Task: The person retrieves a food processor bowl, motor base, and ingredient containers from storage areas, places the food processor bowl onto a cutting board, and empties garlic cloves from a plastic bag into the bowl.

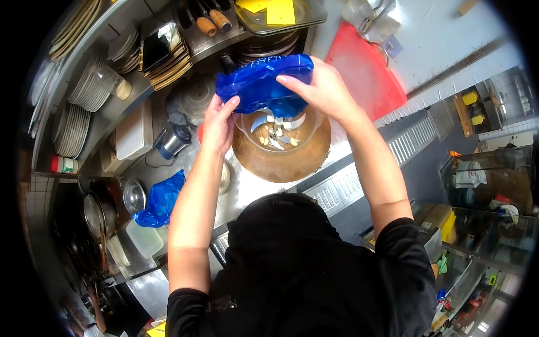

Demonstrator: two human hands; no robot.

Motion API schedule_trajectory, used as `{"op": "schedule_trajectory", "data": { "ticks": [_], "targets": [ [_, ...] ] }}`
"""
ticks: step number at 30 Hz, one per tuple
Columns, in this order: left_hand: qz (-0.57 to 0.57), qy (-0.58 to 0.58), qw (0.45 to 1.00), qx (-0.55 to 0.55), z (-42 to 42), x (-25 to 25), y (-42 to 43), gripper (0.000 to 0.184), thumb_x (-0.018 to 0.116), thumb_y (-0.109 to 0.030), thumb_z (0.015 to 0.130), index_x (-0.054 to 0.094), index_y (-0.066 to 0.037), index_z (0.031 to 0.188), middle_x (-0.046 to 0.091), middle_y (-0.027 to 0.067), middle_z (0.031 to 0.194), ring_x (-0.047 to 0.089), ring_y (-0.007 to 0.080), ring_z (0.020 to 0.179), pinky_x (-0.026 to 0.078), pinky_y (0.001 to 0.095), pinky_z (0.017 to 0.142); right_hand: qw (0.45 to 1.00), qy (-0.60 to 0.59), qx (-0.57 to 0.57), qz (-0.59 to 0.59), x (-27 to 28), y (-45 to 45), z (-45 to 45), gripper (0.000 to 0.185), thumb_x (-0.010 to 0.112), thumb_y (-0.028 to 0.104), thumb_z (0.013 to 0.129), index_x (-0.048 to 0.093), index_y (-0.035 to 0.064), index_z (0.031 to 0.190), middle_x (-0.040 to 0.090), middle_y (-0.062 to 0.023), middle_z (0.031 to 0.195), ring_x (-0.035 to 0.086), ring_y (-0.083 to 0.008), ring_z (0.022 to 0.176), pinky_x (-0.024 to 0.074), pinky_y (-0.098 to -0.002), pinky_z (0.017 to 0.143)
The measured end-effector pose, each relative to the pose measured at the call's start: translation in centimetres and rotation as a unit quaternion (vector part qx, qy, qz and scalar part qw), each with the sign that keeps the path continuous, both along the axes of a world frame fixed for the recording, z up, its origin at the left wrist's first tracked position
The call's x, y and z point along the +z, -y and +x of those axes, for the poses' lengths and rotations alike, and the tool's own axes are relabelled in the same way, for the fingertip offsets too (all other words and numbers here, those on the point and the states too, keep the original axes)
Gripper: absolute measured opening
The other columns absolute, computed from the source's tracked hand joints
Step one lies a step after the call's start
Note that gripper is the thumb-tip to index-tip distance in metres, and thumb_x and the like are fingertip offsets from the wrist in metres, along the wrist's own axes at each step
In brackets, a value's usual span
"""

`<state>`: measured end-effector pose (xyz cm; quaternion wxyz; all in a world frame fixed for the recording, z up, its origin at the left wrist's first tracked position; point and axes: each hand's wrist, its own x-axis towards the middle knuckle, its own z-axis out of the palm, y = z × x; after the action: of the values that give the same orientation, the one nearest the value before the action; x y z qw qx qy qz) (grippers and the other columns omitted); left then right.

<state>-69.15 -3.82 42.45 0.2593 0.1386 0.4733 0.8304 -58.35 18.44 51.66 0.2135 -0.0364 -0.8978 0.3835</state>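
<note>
A blue plastic bag (255,84) is stretched between my two hands, above a clear bowl. My left hand (220,121) grips its left end, thumb on top. At its right end, my right hand (320,87) holds it with the thumb pressed on the plastic. Beneath the bag, the clear bowl (313,135) contains white, grey and pale yellow pieces too small to name. It rests on a round wooden board (281,168). The bag hides the bowl's far part, and what the bag holds, if anything, cannot be made out.
A red cutting board (365,73) lies at the upper right. Stacked plates (73,132) fill the left shelf. Another blue bag (163,199) lies beside a metal bowl (134,195) at the lower left. Knives with wooden handles (213,23) are at the top. Part of another person (95,309) shows at the bottom left.
</note>
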Motion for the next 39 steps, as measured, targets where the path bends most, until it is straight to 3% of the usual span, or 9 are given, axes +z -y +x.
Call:
{"op": "schedule_trajectory", "data": {
  "ticks": [5,8,14,19,23,30,34,37,39],
  "targets": [
    [0.017,0.008,1.0,-0.003,0.1,0.2,0.1,0.045,0.066,-0.009,0.092,0.05,-0.005,0.134,0.062,0.0082,0.127,0.058,0.0184,0.116,0.044,0.0348,0.103,0.998,-0.053,-0.03,-0.013,0.7,0.6,0.4,0.04,0.077,0.039,0.082,0.072,0.0085,0.108,0.07,-0.0141,0.098,0.068,-0.0311,0.092,0.0538,-0.0392,0.083],
    [0.026,0.005,1.0,-0.004,0.2,1.0,-0.2,0.045,0.067,-0.007,0.092,0.049,-0.004,0.133,0.062,0.0094,0.126,0.059,0.0185,0.115,0.046,0.0338,0.102,0.996,-0.052,-0.032,0.061,1.6,0.9,0.9,0.034,0.076,0.029,0.087,0.07,0.0033,0.108,0.071,-0.0112,0.1,0.071,-0.0219,0.091,0.0545,-0.0335,0.082],
    [0.022,-0.001,1.0,-0.003,0.3,0.6,-0.3,0.046,0.066,-0.008,0.092,0.05,-0.004,0.135,0.06,0.0084,0.129,0.057,0.0201,0.119,0.043,0.037,0.106,0.99,-0.121,-0.01,0.066,2.1,1.3,0.0,0.035,0.079,0.027,0.084,0.071,0.0039,0.109,0.071,-0.0116,0.1,0.071,-0.0216,0.091,0.0546,-0.0325,0.08],
    [0.01,0.013,1.0,0.001,0.6,0.6,-0.5,0.045,0.065,-0.009,0.092,0.051,-0.004,0.135,0.06,0.0082,0.13,0.057,0.0211,0.119,0.042,0.0387,0.107,0.984,-0.139,0.005,0.114,2.6,2.1,-1.2,0.034,0.081,0.028,0.081,0.072,0.0055,0.106,0.07,-0.0136,0.096,0.069,-0.0289,0.086,0.0543,-0.0364,0.078],
    [0.006,0.024,1.0,0.006,1.5,0.1,-0.1,0.044,0.064,-0.01,0.094,0.051,-0.004,0.135,0.06,0.0085,0.13,0.058,0.0215,0.119,0.046,0.0393,0.104,0.986,-0.096,0.001,0.134,2.7,1.9,-1.7,0.033,0.08,0.027,0.082,0.071,0.0052,0.106,0.07,-0.0135,0.096,0.07,-0.0281,0.087,0.0546,-0.0357,0.077],
    [0.023,0.058,0.998,0.013,1.1,0.9,0.3,0.039,0.058,-0.015,0.099,0.051,-0.003,0.135,0.059,0.0101,0.132,0.058,0.0229,0.12,0.05,0.0426,0.1,0.985,-0.163,0.003,0.053,2.6,2.6,-1.7,0.03,0.08,0.023,0.083,0.072,0.0046,0.106,0.074,-0.0117,0.095,0.073,-0.0214,0.086,0.0556,-0.0313,0.077],
    [0.03,0.064,0.997,0.008,0.6,0.5,0.3,0.036,0.053,-0.018,0.103,0.052,-0.003,0.135,0.06,0.0124,0.132,0.061,0.0248,0.117,0.052,0.0446,0.098,0.995,-0.09,-0.045,0.015,2.1,1.9,-2.4,0.051,0.082,0.027,0.082,0.065,0.0017,0.123,0.073,-0.0131,0.104,0.07,-0.0168,0.095,0.0546,-0.031,0.084],
    [0.05,0.088,0.994,0.036,0.3,1.0,0.6,0.036,0.048,-0.02,0.105,0.048,-0.002,0.136,0.062,0.0144,0.129,0.063,0.0278,0.114,0.054,0.047,0.096,0.989,-0.104,-0.043,-0.091,0.7,1.3,-2.5,0.078,0.083,0.045,0.076,0.056,-0.001,0.133,0.068,-0.0193,0.116,0.067,-0.0258,0.105,0.0536,-0.0374,0.09],
    [0.055,0.095,0.993,0.045,0.1,1.1,0.9,0.037,0.046,-0.022,0.106,0.047,-0.001,0.136,0.062,0.017,0.128,0.065,0.0306,0.112,0.056,0.0477,0.093,0.994,-0.069,-0.046,-0.074,0.2,0.9,-2.1,0.082,0.083,0.046,0.076,0.053,-0.0015,0.136,0.067,-0.02,0.118,0.066,-0.0254,0.108,0.0526,-0.0376,0.092]
  ]
}}
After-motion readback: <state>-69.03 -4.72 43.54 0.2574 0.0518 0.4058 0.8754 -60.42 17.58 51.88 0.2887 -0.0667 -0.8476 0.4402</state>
